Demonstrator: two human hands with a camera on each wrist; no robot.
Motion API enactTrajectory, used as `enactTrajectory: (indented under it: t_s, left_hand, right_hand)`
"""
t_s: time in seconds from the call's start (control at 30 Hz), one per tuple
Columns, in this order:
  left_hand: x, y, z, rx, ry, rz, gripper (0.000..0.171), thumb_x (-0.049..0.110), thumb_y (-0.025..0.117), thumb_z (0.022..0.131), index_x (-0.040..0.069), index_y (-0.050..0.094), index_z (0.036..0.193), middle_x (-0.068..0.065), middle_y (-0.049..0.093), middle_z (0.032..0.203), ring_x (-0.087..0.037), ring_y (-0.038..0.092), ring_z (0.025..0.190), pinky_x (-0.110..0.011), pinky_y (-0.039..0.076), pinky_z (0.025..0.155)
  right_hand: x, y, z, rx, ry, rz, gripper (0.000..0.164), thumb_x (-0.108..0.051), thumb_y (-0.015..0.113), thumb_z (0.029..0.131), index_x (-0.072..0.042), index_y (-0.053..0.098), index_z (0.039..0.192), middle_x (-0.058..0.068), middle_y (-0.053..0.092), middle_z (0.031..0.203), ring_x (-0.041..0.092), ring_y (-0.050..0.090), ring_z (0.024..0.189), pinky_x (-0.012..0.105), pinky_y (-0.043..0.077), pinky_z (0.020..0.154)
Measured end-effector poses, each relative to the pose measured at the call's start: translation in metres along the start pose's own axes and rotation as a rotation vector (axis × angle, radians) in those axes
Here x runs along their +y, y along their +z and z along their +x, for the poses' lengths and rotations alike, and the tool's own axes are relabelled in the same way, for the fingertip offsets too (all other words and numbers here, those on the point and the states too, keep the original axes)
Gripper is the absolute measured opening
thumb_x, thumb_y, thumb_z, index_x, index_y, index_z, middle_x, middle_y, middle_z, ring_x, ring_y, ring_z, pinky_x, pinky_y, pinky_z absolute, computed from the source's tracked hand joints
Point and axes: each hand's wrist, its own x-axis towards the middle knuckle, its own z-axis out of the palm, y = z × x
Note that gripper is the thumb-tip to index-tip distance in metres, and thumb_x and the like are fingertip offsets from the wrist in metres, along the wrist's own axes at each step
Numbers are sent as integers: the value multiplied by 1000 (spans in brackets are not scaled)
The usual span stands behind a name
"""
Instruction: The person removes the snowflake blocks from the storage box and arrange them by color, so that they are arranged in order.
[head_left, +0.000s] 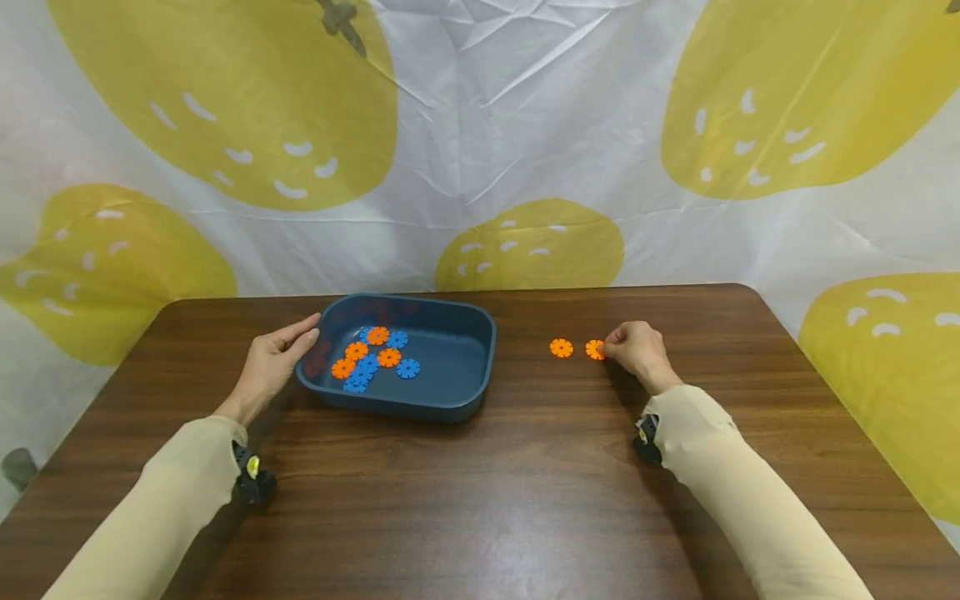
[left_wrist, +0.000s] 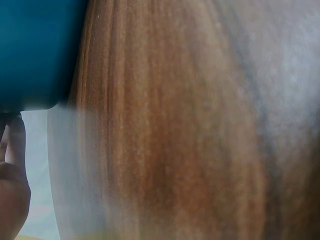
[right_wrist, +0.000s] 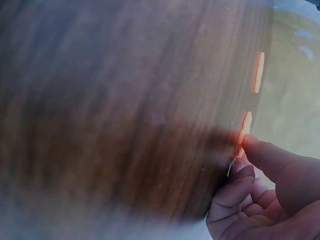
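Observation:
My left hand (head_left: 272,358) pinches the left rim of a dark blue rectangular tray (head_left: 457,400), fingers and thumb meeting at its edge. The left wrist view catches part of that hand (left_wrist: 12,185) beside the tray wall (left_wrist: 35,55). Inside the tray lie several orange and blue notched plastic discs, among them an orange one (head_left: 389,357) and a blue one (head_left: 408,368). To the right, my right hand (head_left: 637,350) pinches an orange notched disc (head_left: 594,349) at the tabletop. Another orange disc (head_left: 561,347) lies flat just left of it.
Everything stands on a brown wooden table (head_left: 480,500). Behind its far edge hangs a white cloth (head_left: 525,150) printed with large yellow fruit. Each wrist wears a small black camera, the left one (head_left: 255,479) close above the tabletop.

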Motion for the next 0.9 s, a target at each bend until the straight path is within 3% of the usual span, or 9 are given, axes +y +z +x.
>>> enactTrajectory:
  t_s: [0.43, 0.73, 0.9]
  left_hand:
    - [0, 0, 0, 0, -10, 4, 49, 36, 51, 97, 10, 49, 138, -12, 48, 140, -28, 47, 125, -5, 40, 86]
    - [-3, 1, -1, -7, -9, -1, 49, 36, 50, 97, 9, 48, 138, -13, 48, 140, -29, 47, 126, -8, 41, 88]
    - [-1, 0, 1, 0, -2, -11, 49, 36, 51, 97, 9, 48, 138, -13, 47, 140, -29, 46, 127, -6, 40, 87]
  right_hand:
    - [2, 0, 0, -18, 8, 17, 17, -15, 67, 83, 2, 68, 85, 11, 66, 81, 23, 51, 75, 27, 39, 62]
    - [2, -3, -5, -94, 74, 209, 22, -12, 63, 87, 8, 65, 97, 6, 63, 76, 10, 53, 61, 21, 49, 55]
    - [-11, -7, -7, -74, 25, 224, 25, -16, 63, 89, 7, 65, 99, 11, 66, 80, 8, 53, 57, 20, 49, 54]
